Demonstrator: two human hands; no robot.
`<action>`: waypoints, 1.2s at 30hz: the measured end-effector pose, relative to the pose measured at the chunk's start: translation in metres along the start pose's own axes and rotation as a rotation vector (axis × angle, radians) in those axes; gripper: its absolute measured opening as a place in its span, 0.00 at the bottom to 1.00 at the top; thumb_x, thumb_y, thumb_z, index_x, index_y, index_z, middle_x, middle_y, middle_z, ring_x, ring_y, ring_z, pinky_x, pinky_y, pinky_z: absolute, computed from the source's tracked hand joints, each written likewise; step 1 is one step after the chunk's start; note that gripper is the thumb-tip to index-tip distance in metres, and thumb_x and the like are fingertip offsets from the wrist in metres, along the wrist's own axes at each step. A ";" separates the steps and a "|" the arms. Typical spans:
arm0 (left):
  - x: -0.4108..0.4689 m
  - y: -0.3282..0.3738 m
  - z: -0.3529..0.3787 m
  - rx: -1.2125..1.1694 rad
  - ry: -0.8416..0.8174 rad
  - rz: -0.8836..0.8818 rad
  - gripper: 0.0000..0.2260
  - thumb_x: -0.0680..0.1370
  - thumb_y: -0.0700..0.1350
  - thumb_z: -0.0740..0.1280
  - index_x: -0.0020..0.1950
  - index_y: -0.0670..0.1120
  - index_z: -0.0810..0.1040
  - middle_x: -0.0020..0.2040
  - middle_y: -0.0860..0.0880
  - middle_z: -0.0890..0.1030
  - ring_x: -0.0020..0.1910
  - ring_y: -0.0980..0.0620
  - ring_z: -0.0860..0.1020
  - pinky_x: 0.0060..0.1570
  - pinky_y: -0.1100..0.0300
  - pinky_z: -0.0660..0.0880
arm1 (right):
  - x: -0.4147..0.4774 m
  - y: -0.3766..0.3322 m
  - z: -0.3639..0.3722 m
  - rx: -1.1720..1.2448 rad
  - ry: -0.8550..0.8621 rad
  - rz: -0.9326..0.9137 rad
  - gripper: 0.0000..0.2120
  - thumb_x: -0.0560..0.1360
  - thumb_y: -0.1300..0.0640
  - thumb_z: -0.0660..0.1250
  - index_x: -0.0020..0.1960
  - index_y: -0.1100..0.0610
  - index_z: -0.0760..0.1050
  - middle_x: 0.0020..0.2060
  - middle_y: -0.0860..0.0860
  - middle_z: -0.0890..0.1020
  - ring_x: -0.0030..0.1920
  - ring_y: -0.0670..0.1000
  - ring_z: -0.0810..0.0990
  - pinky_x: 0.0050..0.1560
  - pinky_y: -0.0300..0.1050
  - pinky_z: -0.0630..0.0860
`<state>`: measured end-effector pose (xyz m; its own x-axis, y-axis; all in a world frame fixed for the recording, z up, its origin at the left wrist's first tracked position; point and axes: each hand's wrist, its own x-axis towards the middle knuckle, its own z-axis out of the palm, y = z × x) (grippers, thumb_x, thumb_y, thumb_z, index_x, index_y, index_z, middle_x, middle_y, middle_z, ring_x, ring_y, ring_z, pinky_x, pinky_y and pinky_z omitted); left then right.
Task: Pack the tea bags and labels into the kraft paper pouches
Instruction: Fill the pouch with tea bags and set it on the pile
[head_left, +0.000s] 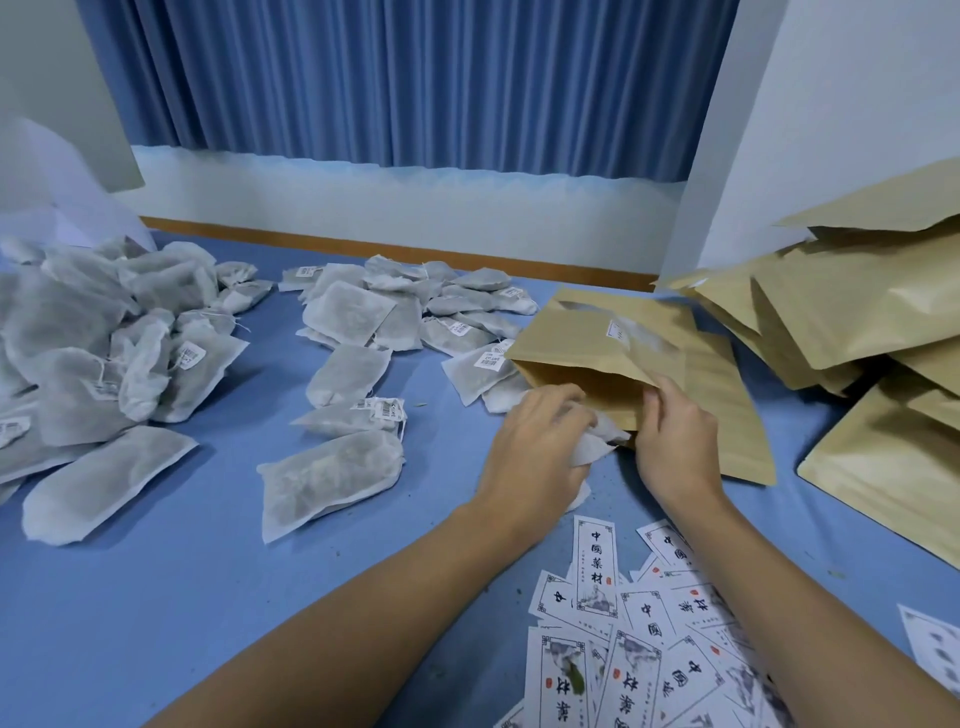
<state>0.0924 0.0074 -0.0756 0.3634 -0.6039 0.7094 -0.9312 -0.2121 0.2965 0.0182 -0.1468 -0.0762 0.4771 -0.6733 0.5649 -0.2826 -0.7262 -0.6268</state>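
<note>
Your left hand (535, 441) curls around a tea bag (592, 448) at the open mouth of the kraft pouch (597, 332). Your right hand (675, 431) pinches the near edge of the mouth. The labels (597, 566) lie just before your wrists, and bare table (208, 597) spreads to their left.

Curtain (405, 78): blue, pleated, beyond my tabletop's far edge.
Wooden strip (363, 247): runs along that far edge.
Tabletop (182, 597): blue, before me.
White sheets (67, 208): far left corner.
</note>
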 end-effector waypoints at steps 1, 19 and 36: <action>0.001 0.001 0.000 0.075 -0.010 -0.009 0.14 0.67 0.39 0.75 0.51 0.44 0.82 0.52 0.45 0.78 0.51 0.43 0.76 0.47 0.50 0.74 | 0.000 0.000 0.000 0.000 -0.009 -0.001 0.14 0.83 0.63 0.57 0.64 0.59 0.78 0.35 0.54 0.76 0.35 0.55 0.70 0.37 0.41 0.59; 0.000 -0.003 -0.006 0.174 -0.045 -0.323 0.17 0.78 0.40 0.66 0.64 0.54 0.80 0.61 0.48 0.72 0.59 0.45 0.71 0.55 0.53 0.68 | -0.002 -0.004 -0.004 0.037 -0.040 0.005 0.16 0.83 0.64 0.57 0.67 0.57 0.77 0.39 0.55 0.79 0.37 0.53 0.72 0.39 0.37 0.61; 0.025 -0.004 0.015 0.244 -0.323 -0.018 0.28 0.78 0.36 0.60 0.78 0.43 0.60 0.75 0.48 0.66 0.75 0.49 0.61 0.66 0.58 0.65 | -0.001 -0.004 -0.003 0.013 -0.041 0.010 0.16 0.83 0.64 0.57 0.67 0.58 0.77 0.36 0.52 0.76 0.36 0.56 0.73 0.37 0.39 0.61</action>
<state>0.1044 -0.0188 -0.0685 0.3886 -0.8002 0.4568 -0.9182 -0.3777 0.1196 0.0162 -0.1437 -0.0722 0.5084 -0.6740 0.5360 -0.2770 -0.7173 -0.6393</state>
